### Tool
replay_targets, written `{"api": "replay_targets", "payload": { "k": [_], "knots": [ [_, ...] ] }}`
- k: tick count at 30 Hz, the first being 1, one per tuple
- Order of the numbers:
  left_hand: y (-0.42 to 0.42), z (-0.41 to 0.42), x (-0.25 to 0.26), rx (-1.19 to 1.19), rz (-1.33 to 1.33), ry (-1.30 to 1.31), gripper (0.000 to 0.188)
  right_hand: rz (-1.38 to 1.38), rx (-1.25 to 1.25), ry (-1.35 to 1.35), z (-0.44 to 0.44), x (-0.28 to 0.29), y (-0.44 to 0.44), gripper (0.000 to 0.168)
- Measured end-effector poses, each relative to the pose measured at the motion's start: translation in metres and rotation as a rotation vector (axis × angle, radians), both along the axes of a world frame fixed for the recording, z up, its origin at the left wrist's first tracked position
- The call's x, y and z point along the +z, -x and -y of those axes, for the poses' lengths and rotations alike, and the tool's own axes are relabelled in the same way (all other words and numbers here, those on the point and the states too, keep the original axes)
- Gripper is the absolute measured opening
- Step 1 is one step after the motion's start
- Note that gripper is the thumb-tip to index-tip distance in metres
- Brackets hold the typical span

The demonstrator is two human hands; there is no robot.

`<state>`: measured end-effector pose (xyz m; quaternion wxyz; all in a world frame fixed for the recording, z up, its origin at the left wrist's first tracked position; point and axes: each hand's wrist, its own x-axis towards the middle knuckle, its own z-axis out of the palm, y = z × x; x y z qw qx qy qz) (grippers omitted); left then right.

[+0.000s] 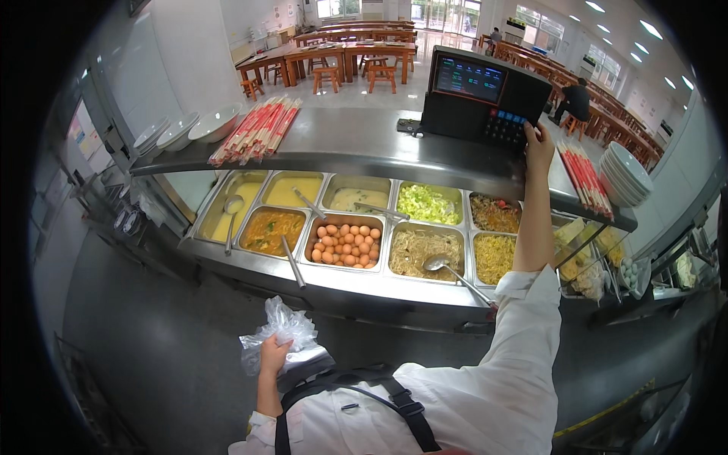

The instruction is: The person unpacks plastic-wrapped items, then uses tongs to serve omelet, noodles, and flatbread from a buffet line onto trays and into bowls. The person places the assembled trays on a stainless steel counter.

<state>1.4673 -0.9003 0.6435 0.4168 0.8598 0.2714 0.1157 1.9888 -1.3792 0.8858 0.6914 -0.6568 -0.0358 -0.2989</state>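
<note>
Before my waist, my left hand [274,354] is closed around a bunch of clear plastic bags [287,324]. My right arm reaches across the serving counter to a black payment terminal [460,108] with a lit screen. At the right side of its keypad [505,129], the fingers of my right hand [539,149] touch the terminal; whether they press a key or grip the edge is hard to see. Below that arm are steel pans of shredded food [425,250], brown eggs [344,245] and chopped greens [426,203]. A ladle [438,263] rests in the shredded food.
On the steel shelf [341,131] lie wrapped chopsticks [259,129], with white bowls [215,122] beside them. More chopsticks [586,179] and stacked bowls [625,173] sit at right. Ladle handles [293,263] jut over the counter's near edge. Beyond, a person [574,102] sits among wooden tables.
</note>
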Motion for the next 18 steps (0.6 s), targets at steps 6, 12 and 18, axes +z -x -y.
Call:
{"api": "replay_targets", "payload": {
  "k": [6, 12, 18],
  "knots": [
    [0.001, 0.002, -0.004, -0.01, 0.025, 0.006, 0.023, 0.039, 0.037, -0.034, -0.004, -0.005, 0.004, 0.036],
    [0.003, -0.001, -0.01, -0.006, 0.04, 0.011, 0.023, 0.027, 0.044, 0.017, 0.005, -0.003, -0.003, 0.036],
    [0.001, 0.005, -0.002, 0.008, 0.023, -0.025, 0.024, 0.055, 0.117, -0.029, -0.006, 0.001, 0.001, 0.036]
  ]
}}
